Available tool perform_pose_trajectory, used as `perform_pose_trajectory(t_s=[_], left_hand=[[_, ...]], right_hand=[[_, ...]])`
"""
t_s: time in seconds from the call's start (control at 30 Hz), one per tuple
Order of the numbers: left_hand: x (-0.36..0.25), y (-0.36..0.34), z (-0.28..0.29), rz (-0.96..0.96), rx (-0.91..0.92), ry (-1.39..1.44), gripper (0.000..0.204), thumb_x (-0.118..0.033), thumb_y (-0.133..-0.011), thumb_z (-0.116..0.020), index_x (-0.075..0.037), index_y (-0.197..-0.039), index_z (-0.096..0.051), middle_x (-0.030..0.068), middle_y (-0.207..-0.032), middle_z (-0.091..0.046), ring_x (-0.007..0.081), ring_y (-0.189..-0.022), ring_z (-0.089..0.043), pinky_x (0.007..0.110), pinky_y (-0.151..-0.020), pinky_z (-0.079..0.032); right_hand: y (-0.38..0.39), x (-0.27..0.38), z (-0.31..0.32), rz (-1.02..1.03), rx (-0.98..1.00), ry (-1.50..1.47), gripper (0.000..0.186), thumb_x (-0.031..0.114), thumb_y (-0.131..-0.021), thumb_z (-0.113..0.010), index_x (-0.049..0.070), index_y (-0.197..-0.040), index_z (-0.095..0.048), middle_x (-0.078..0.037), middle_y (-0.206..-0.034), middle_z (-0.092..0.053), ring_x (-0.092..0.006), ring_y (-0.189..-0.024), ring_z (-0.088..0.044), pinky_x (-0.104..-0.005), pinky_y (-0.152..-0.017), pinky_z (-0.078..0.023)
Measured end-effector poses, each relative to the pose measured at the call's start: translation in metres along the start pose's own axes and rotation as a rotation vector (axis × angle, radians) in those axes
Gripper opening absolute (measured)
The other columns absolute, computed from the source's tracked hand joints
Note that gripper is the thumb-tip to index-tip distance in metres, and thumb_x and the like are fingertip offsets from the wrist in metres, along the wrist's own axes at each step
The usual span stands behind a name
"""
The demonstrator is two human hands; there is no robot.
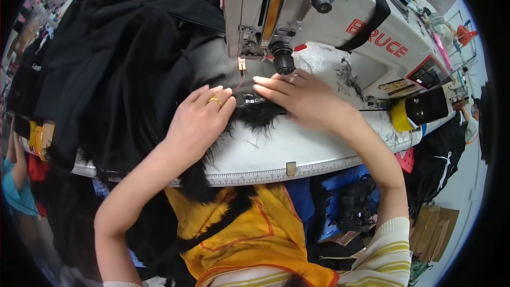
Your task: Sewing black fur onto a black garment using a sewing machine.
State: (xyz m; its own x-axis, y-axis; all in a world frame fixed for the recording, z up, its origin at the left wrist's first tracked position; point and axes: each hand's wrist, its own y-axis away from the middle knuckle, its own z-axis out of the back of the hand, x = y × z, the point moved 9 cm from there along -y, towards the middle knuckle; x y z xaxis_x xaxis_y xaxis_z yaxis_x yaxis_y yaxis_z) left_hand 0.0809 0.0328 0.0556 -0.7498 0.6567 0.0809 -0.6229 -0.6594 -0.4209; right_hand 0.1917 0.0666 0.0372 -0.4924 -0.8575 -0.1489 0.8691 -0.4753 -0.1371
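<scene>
A black garment spreads over the bed of a white sewing machine, under its needle area. A small label with white marks and dark furry trim show at its near part. My left hand, a gold ring on one finger, rests open on the cloth left of the label, fingertips on it. My right hand lies open at the right, fingers outstretched on the cloth just below a black knob. Orange-red light falls on the cloth near the needle.
A ruler strip edges the white table. At right are a black-and-yellow box, dark clothing and cardboard. Another person's arm and teal sleeve show at far left. An orange apron is below.
</scene>
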Motion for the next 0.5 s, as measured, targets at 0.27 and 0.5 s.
perform_pose_trajectory(t_s=[0.27,0.5], left_hand=[[0.018,0.021,0.002,0.192,-0.025,0.106,0.03,0.0,-0.066,-0.063,-0.01,-0.094,-0.066,0.0008,-0.102,-0.065,0.0166,-0.096,-0.062,0.027,-0.073,-0.047],[0.019,0.0,0.0,-0.054,-0.066,0.023,0.022,-0.01,-0.074,-0.057,-0.006,-0.094,-0.064,0.0041,-0.098,-0.063,0.0184,-0.098,-0.061,0.035,-0.094,-0.044]], right_hand=[[0.011,-0.002,-0.01,0.034,-0.194,-0.322,0.051,0.0,-0.073,-0.057,0.021,-0.12,-0.06,0.008,-0.124,-0.056,-0.0156,-0.089,-0.053,-0.0276,-0.076,-0.046],[-0.005,-0.007,-0.005,-0.012,-0.166,-0.267,0.06,0.002,-0.072,-0.06,0.021,-0.128,-0.052,0.004,-0.126,-0.056,-0.0175,-0.096,-0.057,-0.0295,-0.086,-0.044]])
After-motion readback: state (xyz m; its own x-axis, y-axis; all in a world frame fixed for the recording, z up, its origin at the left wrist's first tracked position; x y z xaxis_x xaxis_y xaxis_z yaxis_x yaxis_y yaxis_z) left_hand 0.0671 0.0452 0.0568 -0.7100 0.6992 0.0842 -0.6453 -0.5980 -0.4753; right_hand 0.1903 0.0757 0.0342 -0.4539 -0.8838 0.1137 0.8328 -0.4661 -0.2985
